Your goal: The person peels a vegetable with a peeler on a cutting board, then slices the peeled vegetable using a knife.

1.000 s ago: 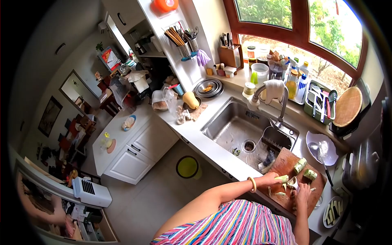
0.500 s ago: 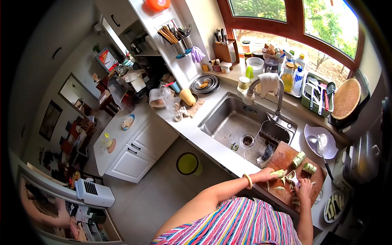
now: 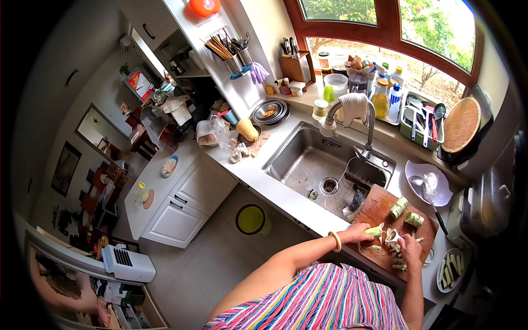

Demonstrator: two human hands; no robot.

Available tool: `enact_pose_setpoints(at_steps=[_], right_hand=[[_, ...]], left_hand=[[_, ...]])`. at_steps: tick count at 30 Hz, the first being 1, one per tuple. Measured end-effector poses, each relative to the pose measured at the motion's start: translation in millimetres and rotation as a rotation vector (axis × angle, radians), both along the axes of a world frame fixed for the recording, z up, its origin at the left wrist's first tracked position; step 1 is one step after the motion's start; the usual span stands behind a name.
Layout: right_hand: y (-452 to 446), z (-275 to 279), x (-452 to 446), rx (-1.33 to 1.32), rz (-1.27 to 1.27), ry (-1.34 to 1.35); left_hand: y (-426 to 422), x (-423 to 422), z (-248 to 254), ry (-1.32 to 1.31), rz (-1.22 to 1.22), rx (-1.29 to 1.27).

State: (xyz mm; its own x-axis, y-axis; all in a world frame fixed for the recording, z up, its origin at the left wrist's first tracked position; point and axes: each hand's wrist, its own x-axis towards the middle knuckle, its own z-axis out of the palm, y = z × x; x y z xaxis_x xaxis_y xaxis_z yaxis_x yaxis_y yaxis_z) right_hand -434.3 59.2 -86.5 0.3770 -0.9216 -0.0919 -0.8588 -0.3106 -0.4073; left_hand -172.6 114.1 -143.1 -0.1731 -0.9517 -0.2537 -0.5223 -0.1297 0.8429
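Observation:
My left hand [image 3: 360, 232], with a pale bangle at the wrist, is closed around a pale green vegetable piece [image 3: 374, 231] over the wooden cutting board [image 3: 379, 204]. Just right of it, my right hand [image 3: 410, 248] grips a white-framed peeler [image 3: 394, 237], its head close to the vegetable's end. Whether the blade touches it cannot be seen. Two thick chunks of the same vegetable, one upper [image 3: 399, 207] and one to the right [image 3: 414, 219], lie farther back on the board. Pale peelings [image 3: 395, 248] are scattered around and below the peeler.
A steel sink [image 3: 291, 159] with a wire rack adjoins the board's left side. Right of the board stand a plate of cut strips [image 3: 451, 269] and a lilac bowl [image 3: 412, 171] with a spoon. A green bin [image 3: 251, 219] is on the floor. Bottles and a utensil basket [image 3: 407, 129] line the sill.
The view has shifted slightly, so the scene sits a little farther left and up. The peeler has turned and sits nearer the vegetable's end; both hands keep their holds.

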Motion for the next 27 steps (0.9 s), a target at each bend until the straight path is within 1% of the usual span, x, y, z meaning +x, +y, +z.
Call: enact_pose_setpoints(at_steps=[1,4,10,13,16,19,22,25,26,27], right_hand=[[-1.7,-3.8,-1.5,0.013,-0.027,0.016],[-3.0,-8.7,-4.9,-0.021,-0.003,0.044],[-4.3,-8.3,1.2,0.038,0.016,0.095],[3.3,9.5,8.6,0.046,0.069,-0.032],[2.6,1.0,5.4,0.040,0.101,-0.147],[1.8,1.4,3.5,0.084,0.058,-0.183],[0.6,-2.1,0.5,0.073,0.006,-0.127],[4.0,4.3,2.6,0.075,-0.011,-0.168],[3.7,-0.8,2.4,0.073,-0.024,-0.185],[6.2,7.9,8.6,0.083,-0.045,-0.178]], left_hand=[[-0.8,-0.3,-1.3,-0.013,-0.003,-0.009],[-0.3,-0.2,4.6,-0.040,-0.018,0.028],[1.1,-2.7,-4.1,-0.112,-0.020,-0.012],[2.1,-2.6,-4.4,-0.127,-0.031,-0.023],[1.3,-4.4,1.0,-0.129,-0.050,0.020],[0.7,-3.5,6.2,-0.089,-0.094,0.005],[-0.7,-5.6,8.1,-0.107,-0.108,0.001],[-3.7,-8.0,7.5,-0.148,-0.116,-0.006],[-1.7,-8.5,16.6,-0.150,-0.083,-0.018],[-4.2,-7.5,16.4,-0.210,-0.107,-0.044]])
